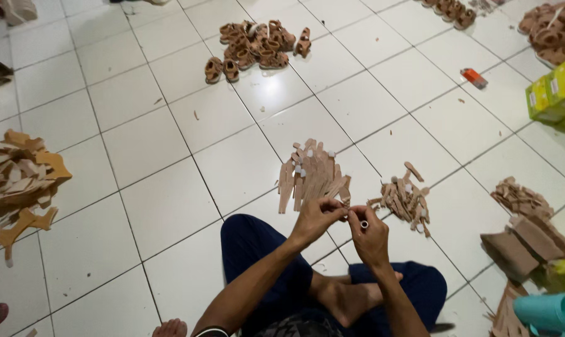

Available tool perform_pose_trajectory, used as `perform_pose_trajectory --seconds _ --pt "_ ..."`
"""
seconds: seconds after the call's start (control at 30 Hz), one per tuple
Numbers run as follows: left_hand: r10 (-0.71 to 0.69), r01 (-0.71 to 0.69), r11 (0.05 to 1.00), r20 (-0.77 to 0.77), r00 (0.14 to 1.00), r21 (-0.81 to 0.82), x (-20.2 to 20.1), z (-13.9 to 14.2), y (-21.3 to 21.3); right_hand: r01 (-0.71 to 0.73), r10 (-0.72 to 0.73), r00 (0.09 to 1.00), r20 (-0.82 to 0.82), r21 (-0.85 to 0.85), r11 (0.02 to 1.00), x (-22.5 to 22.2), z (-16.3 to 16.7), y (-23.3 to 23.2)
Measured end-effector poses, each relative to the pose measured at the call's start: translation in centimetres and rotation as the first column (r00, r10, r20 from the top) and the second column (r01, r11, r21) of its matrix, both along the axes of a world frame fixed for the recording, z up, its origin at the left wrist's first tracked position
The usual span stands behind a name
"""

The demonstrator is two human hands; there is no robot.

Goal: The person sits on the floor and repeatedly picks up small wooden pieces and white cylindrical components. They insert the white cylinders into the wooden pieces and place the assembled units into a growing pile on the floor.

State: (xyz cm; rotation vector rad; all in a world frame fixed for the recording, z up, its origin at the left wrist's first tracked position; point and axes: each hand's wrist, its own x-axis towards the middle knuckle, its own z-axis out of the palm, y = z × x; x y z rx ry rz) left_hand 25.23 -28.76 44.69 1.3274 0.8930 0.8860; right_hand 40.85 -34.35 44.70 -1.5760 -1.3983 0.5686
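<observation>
The floor (170,206) is of white glazed tiles, smooth and glossy, with pale reflections of light. The strips (313,175) look like matt tan leather or leather-like sheet, flat and thin. The sandals (254,45) have the same matt brown look. The boxes (554,93) are green cardboard. The trousers (257,249) are dark blue cloth.
</observation>
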Motion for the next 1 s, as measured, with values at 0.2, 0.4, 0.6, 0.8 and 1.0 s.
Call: perform_pose_trajectory --seconds 0.2,0.4,0.6,0.8,1.0 --pt "-0.022 0.022 0.999 0.003 1.000 -0.047 0.3 -0.1 0.7 -0.001 0.001 1.000 -0.005 -0.014 1.000 0.6 -0.1 0.5" --pt "-0.073 0.076 0.994 0.038 0.997 -0.080 1.0 1.3 1.4 -0.010 0.009 1.000 0.013 0.021 1.000 1.9 0.9 1.0" --pt "-0.136 0.138 0.990 -0.138 0.981 0.009 1.3 3.3 1.4 -0.142 0.108 0.940 -0.323 -0.084 0.986 3.9 1.1 1.9" --pt "-0.011 0.013 1.000 -0.103 0.995 0.019 3.3 4.1 1.3 0.063 -0.111 0.921 -0.374 -0.138 0.988 3.6 0.7 2.4" --pt "0.031 -0.028 0.999 -0.085 0.996 0.036 3.0 4.1 1.5 -0.128 0.093 0.973 -0.211 -0.156 0.979 4.6 2.6 2.1"
